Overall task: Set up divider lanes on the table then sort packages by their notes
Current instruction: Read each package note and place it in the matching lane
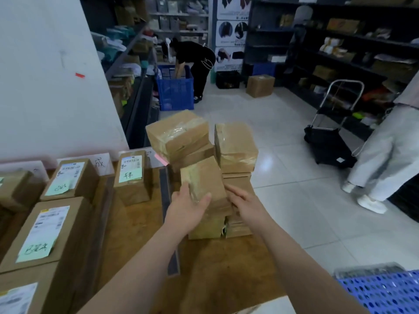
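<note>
Fingers (205,198) on package (204,175); wooden table (140,223), shelving (353,38)

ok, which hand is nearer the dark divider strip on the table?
Left. The left hand holds the tilted package just right of the divider strip; the right hand is farther right, on the package's other side.

Held box (204,177): motion-blurred, markings unreadable. Right hand (246,203): contact behind it hidden. Left of it, label (51,223) print too small; corner box (27,295) cut off.

wooden table (136,225): labelled boxes (52,230) at left, dark divider strip (164,186) mid, taped box stack (204,228) at right edge.
</note>
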{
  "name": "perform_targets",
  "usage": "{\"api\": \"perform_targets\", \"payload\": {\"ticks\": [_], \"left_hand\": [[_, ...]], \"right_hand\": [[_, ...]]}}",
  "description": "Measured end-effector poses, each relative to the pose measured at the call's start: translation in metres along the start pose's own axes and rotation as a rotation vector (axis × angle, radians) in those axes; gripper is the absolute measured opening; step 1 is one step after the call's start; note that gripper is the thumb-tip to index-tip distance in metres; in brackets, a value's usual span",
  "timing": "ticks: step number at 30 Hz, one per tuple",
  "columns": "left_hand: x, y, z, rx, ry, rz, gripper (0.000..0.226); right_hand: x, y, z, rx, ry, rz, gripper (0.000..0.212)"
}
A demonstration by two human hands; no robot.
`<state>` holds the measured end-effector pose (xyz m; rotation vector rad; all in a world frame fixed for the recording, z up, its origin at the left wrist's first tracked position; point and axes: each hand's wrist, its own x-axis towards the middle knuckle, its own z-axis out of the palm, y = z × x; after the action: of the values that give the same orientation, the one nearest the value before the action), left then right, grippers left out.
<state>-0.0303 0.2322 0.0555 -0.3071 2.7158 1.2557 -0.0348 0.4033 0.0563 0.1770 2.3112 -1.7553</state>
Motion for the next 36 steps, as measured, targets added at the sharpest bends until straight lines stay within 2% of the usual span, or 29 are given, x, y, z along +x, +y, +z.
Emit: {"api": "perform_targets", "payload": {"ticks": [2, 7, 9, 11, 14, 18, 20, 22, 25, 28, 31, 36], "left_hand": [[-0.015, 0.003, 0.01, -0.066, -0.008, -0.063, 0.089], [-0.05, 0.014, 0.034, -0.319, 0.043, -0.098, 0.11], [-0.061, 0.017, 0.043, -0.33, 0.053, -0.11, 0.123], [-0.07, 0.016, 0.05, -0.342, 0.036, -0.118, 0.124], [-0.084, 0.01, 0.061, -0.532, -0.033, -0.145, 0.111], [-0.105, 0.01, 0.079, -0.882, -0.144, -0.302, 0.058], [-0.109, 0.005, 0.087, -1.073, -0.205, -0.366, 0.052], [-0.111, -0.001, 0.095, -1.166, -0.248, -0.396, 0.052], [-0.115, -0.009, 0.102, -1.174, -0.224, -0.413, 0.045], [-0.116, -0.021, 0.105, -1.033, -0.14, -0.386, 0.034], [-0.119, -0.027, 0.11, -0.881, -0.134, -0.357, 0.043], [-0.127, -0.019, 0.116, -0.821, -0.207, -0.311, 0.073]], "right_hand": [[-0.01, 0.003, -0.012, 0.122, -0.048, -0.003, 0.031], [-0.032, 0.012, -0.037, 0.124, -0.049, -0.052, 0.027], [-0.039, 0.018, -0.047, 0.169, -0.029, -0.046, 0.022], [-0.045, 0.025, -0.056, 0.199, -0.022, -0.034, 0.021], [-0.052, 0.037, -0.069, 0.305, -0.058, 0.01, 0.032], [-0.067, 0.052, -0.079, 0.279, -0.234, 0.13, 0.036], [-0.073, 0.06, -0.081, 0.277, -0.274, 0.183, 0.041], [-0.078, 0.067, -0.083, 0.322, -0.282, 0.219, 0.043], [-0.083, 0.075, -0.086, 0.353, -0.228, 0.216, 0.046], [-0.088, 0.085, -0.089, 0.26, -0.16, 0.189, 0.059], [-0.092, 0.095, -0.09, 0.19, -0.111, 0.182, 0.064], [-0.096, 0.1, -0.088, 0.203, -0.099, 0.204, 0.052]]}}
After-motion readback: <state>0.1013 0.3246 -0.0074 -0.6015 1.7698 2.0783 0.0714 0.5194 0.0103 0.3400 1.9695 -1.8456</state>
